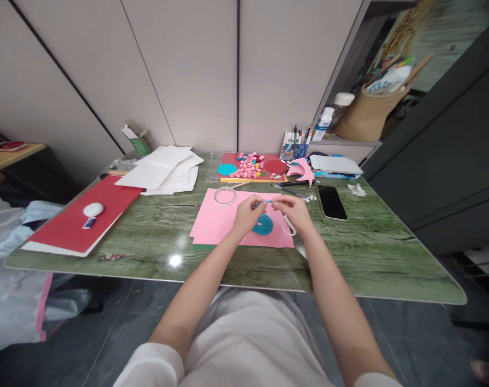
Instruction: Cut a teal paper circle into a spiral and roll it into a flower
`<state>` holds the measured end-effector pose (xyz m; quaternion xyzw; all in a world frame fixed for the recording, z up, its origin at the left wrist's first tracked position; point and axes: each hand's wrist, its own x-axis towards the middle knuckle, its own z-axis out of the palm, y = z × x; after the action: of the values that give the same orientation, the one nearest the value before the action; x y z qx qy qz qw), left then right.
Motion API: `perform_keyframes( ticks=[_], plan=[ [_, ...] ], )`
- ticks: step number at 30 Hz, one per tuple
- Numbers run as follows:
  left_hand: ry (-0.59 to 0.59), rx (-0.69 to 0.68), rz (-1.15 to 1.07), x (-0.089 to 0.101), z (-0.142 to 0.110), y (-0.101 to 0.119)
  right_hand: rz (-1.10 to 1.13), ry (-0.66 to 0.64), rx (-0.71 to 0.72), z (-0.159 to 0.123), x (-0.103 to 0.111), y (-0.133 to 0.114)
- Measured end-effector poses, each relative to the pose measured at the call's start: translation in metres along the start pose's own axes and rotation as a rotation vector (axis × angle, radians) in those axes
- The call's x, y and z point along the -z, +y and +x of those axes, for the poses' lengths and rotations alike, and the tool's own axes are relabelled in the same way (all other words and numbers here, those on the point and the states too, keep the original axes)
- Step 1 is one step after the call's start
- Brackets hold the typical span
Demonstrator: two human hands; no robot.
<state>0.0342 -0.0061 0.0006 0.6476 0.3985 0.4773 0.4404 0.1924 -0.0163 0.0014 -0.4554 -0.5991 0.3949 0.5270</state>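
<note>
Two bare hands at work above a green wood-grained table (369, 252), seen from the wearer's head. The left hand (248, 212) and the right hand (295, 210) meet near the middle, both closed in a pinch, thumbs against fingers, with a small blue strip (269, 201) held between their fingertips. The strip lies across the narrow gap between the hands, over the far part of a pink sheet (212, 228); its exact shape is too small to tell. On the near side of the hands, between the wrists, a blue disc (264, 227) with a small pale mark rests on the pink sheet. A white loop-shaped handle (288, 226) lies beside the right wrist at the sheet's right edge, and a tape ring (225, 188) lies at its far left. To the right of the hands is a black phone (332, 202), with a crumpled tissue (356, 189) beyond it. Farther back, pink pieces (250, 167) are heaped on a red mat between a light blue circle (227, 170) and a red circle (275, 166); a cut pink scrap (303, 171) lies to their right. At the left, loose white sheets (159, 166) overlap the far end of a red sheet (66, 231), which bears a white rounded object (93, 209)
</note>
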Motion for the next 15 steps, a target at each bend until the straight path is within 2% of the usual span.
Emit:
perform_keyframes(
  ticks=[15],
  plan=[
    [-0.013,0.009,-0.001,-0.0011,0.0004,-0.0028,-0.068,0.007,0.023,-0.0011,-0.0040,-0.0048]
  ],
)
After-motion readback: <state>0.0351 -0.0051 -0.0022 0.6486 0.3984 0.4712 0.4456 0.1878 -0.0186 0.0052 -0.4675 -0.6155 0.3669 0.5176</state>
